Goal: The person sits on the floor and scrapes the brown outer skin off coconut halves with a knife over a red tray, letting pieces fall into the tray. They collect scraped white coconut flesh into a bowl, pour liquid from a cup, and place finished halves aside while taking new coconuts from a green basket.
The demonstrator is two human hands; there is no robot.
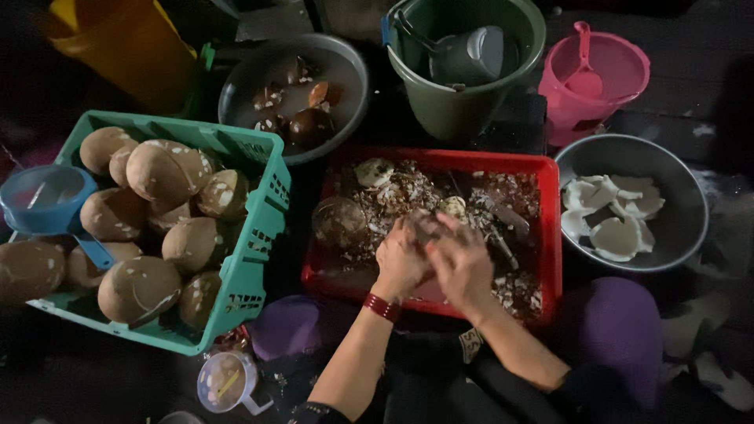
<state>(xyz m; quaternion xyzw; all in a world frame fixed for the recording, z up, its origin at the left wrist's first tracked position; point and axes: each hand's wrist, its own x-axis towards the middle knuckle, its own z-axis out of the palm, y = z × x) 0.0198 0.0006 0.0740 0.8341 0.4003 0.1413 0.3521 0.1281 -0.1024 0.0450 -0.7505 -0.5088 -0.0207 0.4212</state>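
Item: small dark piece of coconut (428, 228), held over the red tray (550, 228), between both hands and mostly hidden by them.

Left hand (400, 263): red band at the wrist, fingers curled shut around the near side of the piece.

Right hand (463, 263): fingers folded over the top of the piece, pressing toward the left hand. How much of the piece each hand covers cannot be told.

Handling, as judged: hard and stiff, light for its size, probably wet and slippery; thin edges may snap. Best taken by the rounded back, thumb on the rim.

Surroundings: the tray holds shell scraps and peelings. Green crate (259, 235) at left, heaped with husked brown coconuts. Metal bowl (691, 212) at right, with white coconut flesh. Behind: dark pan (349, 71) of shell halves, green bucket (455, 102), pink strainer (620, 67).
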